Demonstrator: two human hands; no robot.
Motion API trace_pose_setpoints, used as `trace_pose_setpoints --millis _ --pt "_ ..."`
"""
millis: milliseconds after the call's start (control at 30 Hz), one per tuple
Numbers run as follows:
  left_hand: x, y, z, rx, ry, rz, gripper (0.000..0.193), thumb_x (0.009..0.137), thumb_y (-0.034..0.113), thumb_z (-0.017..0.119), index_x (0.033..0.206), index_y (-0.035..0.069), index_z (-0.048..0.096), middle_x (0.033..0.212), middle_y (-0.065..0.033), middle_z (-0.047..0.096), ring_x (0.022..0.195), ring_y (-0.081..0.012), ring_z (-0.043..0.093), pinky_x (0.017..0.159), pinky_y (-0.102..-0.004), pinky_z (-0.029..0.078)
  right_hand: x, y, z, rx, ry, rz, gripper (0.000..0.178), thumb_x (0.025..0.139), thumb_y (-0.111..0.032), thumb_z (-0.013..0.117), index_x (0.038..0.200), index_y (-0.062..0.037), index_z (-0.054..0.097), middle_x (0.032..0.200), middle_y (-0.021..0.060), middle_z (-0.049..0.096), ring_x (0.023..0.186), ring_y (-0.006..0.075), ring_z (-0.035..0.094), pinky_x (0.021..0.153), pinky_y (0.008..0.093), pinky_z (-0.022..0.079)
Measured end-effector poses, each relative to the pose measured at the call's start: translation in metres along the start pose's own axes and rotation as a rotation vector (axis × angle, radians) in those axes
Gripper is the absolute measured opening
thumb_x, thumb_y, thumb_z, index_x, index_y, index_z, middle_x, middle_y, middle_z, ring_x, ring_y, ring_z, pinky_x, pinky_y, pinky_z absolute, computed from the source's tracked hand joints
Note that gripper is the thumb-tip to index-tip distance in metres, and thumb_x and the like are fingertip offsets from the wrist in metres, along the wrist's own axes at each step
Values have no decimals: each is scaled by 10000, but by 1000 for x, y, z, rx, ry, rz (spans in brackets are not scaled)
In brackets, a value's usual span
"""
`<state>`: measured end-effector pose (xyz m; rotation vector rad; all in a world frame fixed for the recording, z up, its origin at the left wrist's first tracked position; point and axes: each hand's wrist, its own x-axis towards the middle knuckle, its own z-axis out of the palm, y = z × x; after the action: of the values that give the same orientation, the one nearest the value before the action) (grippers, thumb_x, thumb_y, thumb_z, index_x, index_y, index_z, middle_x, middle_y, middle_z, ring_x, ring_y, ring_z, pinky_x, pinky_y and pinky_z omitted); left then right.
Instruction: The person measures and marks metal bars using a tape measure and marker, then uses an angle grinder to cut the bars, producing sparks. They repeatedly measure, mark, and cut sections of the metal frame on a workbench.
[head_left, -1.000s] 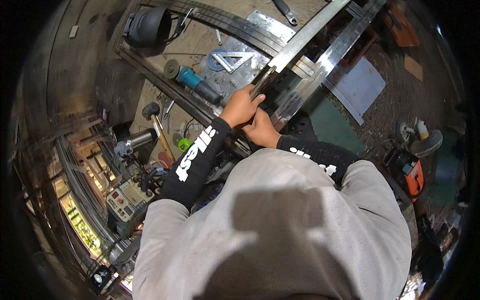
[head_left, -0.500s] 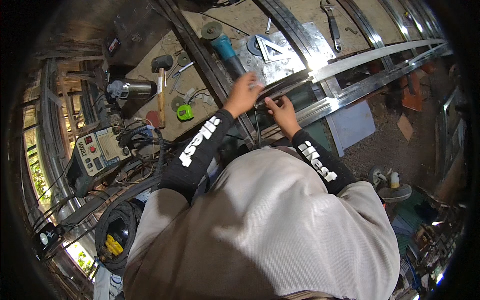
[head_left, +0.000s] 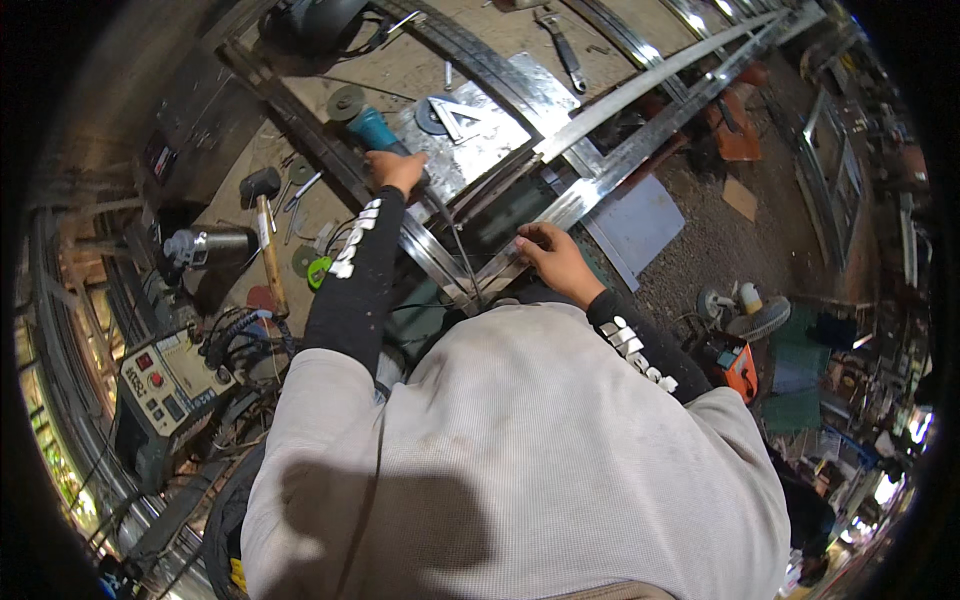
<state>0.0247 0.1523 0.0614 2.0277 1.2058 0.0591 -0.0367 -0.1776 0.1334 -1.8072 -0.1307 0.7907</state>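
Observation:
My left hand (head_left: 397,172) is wrapped round the rear body of a teal and black angle grinder (head_left: 373,129), whose round disc (head_left: 346,103) points away from me. The grinder lies beside the left bar of a metal frame. A dark cord runs back from it toward my body. My right hand (head_left: 556,262) is over the near silver tube (head_left: 572,205) of the frame, its fingers loosely bent and a little apart, with nothing visible in them. Whether its fingertips touch the tube I cannot tell. A metal plate (head_left: 505,140) beyond bears a triangular square (head_left: 461,122) and a grey disc (head_left: 428,114).
On the left are a hammer (head_left: 268,240), a steel flask (head_left: 215,246), a green tape measure (head_left: 318,271) and a welding machine (head_left: 165,380). An adjustable wrench (head_left: 562,52) lies at the far side, near a black helmet (head_left: 312,28). An orange tool (head_left: 740,368) sits at right.
My left hand has moved left onto the angle grinder. My right hand has come away from the frame's inner strip toward me. The whole view has shifted, bringing the helmet in.

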Motion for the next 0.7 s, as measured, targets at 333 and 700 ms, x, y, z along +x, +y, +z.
trace_pose_setpoints --millis 333,700 --pt "-115 10 -79 -884 -488 205 401 844 152 739 1165 13 543 1036 -80 606 908 -189 614 796 -343 538 -32 -44 -22 473 -94 -32 389 1061 -242 614 1317 50 608 1146 131 712 1029 185 703 903 289 567" --pt "-246 102 17 -370 -635 740 761 840 303 767 1407 -22 377 1126 -329 660 1018 -506 673 903 -504 532 36 -53 -98 1101 18 -73 699 1057 -632 404 1250 21 563 1147 217 688 1080 328 693 969 461 564"
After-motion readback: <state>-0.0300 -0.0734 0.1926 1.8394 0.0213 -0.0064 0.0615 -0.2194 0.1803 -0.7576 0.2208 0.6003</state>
